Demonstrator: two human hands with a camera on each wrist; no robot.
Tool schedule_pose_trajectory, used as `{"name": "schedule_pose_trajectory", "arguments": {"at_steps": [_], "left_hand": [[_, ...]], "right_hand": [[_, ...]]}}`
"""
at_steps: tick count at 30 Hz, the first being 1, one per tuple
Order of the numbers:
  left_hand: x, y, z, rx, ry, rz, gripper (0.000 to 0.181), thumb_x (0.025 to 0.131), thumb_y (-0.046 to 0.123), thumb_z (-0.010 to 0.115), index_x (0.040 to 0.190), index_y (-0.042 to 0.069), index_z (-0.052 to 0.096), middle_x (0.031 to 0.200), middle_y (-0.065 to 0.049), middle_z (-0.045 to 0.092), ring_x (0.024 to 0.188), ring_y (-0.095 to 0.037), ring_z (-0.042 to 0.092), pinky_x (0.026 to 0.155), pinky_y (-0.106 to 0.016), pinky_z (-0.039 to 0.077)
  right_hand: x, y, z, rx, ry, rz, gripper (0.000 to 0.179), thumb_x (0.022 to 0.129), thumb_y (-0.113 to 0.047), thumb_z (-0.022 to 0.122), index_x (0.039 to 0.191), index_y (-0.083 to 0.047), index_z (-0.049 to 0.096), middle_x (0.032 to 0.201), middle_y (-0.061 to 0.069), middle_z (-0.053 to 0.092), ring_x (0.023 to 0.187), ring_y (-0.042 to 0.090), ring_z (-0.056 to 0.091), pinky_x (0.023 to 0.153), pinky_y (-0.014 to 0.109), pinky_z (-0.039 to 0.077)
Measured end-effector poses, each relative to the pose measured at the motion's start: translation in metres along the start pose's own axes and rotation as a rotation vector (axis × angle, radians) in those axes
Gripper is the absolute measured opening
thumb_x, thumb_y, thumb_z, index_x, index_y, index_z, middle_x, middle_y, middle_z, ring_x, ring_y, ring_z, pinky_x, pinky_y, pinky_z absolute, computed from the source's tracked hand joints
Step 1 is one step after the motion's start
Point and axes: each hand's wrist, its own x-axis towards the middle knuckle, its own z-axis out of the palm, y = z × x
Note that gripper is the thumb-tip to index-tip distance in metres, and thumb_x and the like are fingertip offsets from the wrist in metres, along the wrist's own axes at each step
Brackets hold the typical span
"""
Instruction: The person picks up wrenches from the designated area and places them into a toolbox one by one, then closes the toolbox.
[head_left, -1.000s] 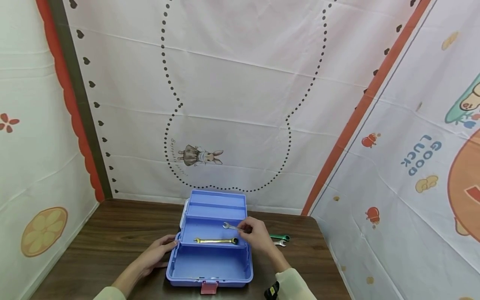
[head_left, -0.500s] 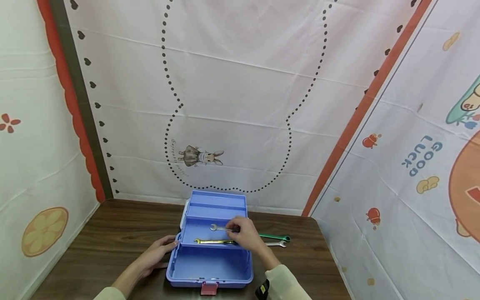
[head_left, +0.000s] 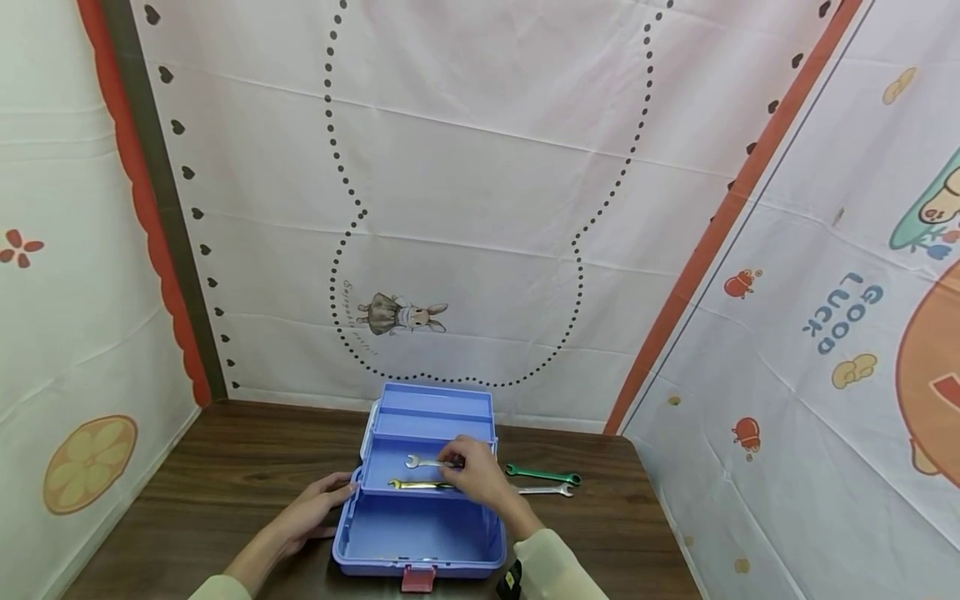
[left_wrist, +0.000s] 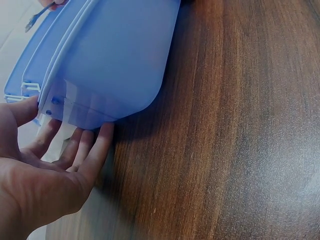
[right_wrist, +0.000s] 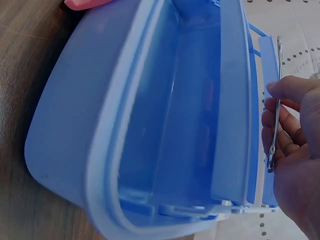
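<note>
A blue plastic toolbox [head_left: 375,568] stands unfolded on the table, its tiered trays raised behind the deep bottom compartment. My right hand [head_left: 483,479] pinches a silver combination wrench [head_left: 423,462] between thumb and fingers, over the middle tray [head_left: 382,454]. In the right wrist view, the wrench [right_wrist: 279,62] stands out past the thumb, apart from the deep compartment. A gold wrench [head_left: 416,484] lies along that tray's front, partly hidden by the right hand. My left hand [head_left: 311,507] rests against the box's left side; its fingers [left_wrist: 100,145] touch the outer wall, thumb at the rim.
Right of the box, a green wrench [head_left: 543,475] and another silver wrench [head_left: 551,490] lie on the wooden table [head_left: 615,533]. A pink latch [head_left: 417,579] hangs at the box's front. Printed cloth walls [head_left: 480,192] close in the back and sides.
My right hand has moved left with the silver wrench, farther over the middle tray, uncovering more of the green and silver wrenches on the table. The left hand has stayed on the box.
</note>
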Motion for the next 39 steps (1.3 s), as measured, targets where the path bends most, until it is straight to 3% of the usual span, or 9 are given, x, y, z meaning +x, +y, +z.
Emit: {"name": "schedule_pose_trajectory", "arguments": {"at_steps": [13,21,28,39], "left_hand": [[-0.001,-0.004,0.002,-0.01,0.008,0.007,0.064,0.104,0.038,0.068,0.152,-0.001,0.049,0.148,-0.026,0.049,0.13,-0.041,0.054,0.085,-0.056,0.062],[-0.002,-0.004,0.004,-0.023,0.012,0.013,0.065,0.104,0.038,0.068,0.152,-0.002,0.049,0.148,-0.026,0.049,0.13,-0.041,0.054,0.086,-0.056,0.062],[-0.003,-0.002,0.003,-0.017,0.015,0.01,0.063,0.105,0.037,0.067,0.151,-0.001,0.049,0.148,-0.026,0.049,0.13,-0.041,0.054,0.085,-0.056,0.062],[-0.001,-0.001,0.001,-0.005,0.014,0.008,0.067,0.104,0.041,0.068,0.152,-0.001,0.049,0.15,-0.026,0.049,0.134,-0.043,0.05,0.086,-0.056,0.062]], "right_hand": [[-0.009,0.002,0.019,-0.062,0.027,0.006,0.01,0.092,-0.007,0.083,0.098,-0.013,0.078,0.094,-0.003,0.069,0.084,0.006,0.062,0.073,0.021,0.055],[-0.011,0.006,0.023,-0.022,0.063,0.082,0.01,0.092,-0.01,0.083,0.098,-0.015,0.079,0.095,-0.005,0.07,0.086,0.008,0.065,0.075,0.023,0.057],[-0.01,0.008,0.027,-0.031,0.085,0.055,0.01,0.09,-0.009,0.085,0.097,-0.014,0.079,0.093,-0.006,0.069,0.083,0.006,0.063,0.073,0.023,0.056],[-0.009,0.007,0.029,-0.011,0.023,0.092,0.008,0.093,-0.01,0.083,0.098,-0.014,0.079,0.094,-0.008,0.066,0.084,0.0,0.062,0.073,0.019,0.056]]}}
